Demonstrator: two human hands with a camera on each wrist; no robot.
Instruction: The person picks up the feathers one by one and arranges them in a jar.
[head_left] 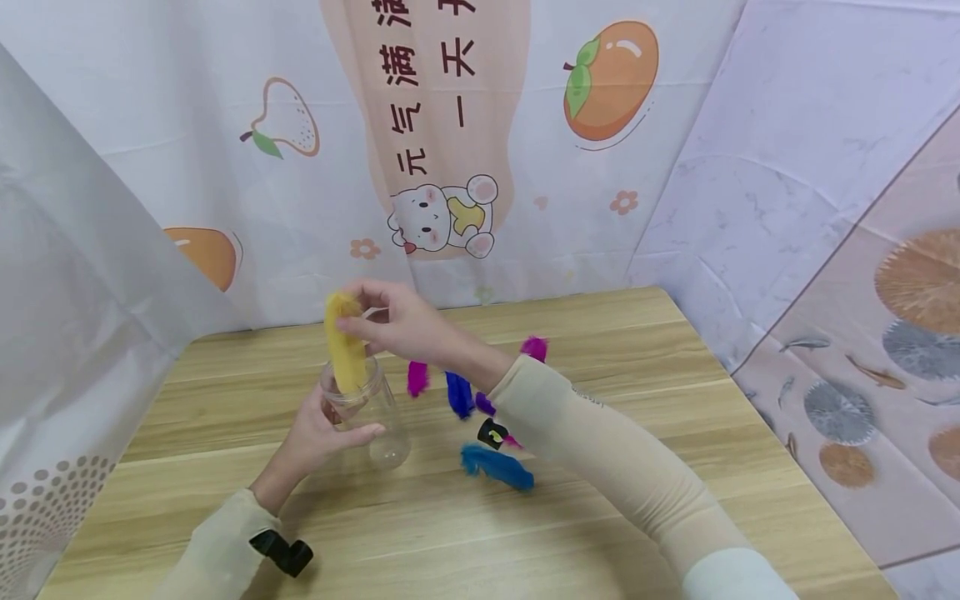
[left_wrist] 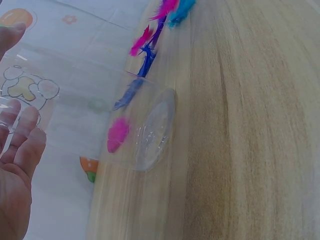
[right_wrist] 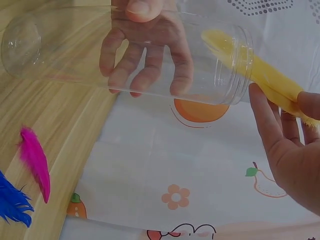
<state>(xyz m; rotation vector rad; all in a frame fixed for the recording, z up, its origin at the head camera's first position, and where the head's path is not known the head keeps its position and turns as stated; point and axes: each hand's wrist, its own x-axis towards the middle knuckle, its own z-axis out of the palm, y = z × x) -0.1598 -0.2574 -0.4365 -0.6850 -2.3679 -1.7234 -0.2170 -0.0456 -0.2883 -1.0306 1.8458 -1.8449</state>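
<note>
A clear plastic jar (head_left: 388, 437) is tilted over the table, its rim at the upper left. My left hand (head_left: 321, 432) holds it, with the thumb on one side and the fingers around the other, as the right wrist view shows through the clear wall. Between thumb and fingers, my right hand (head_left: 401, 317) pinches a yellow feather (right_wrist: 275, 87) by one end. The feather's other end reaches through the jar's mouth and lies just inside. Apart from that tip, I see nothing in the jar (right_wrist: 65, 50).
To the jar's right on the wooden table (head_left: 420, 533) lie a magenta feather (head_left: 417, 378), a dark blue feather (head_left: 459, 395), a purple one (head_left: 485, 404), a light blue one (head_left: 498, 467) and another magenta one (head_left: 535, 348). A printed curtain (head_left: 300, 200) hangs behind the table.
</note>
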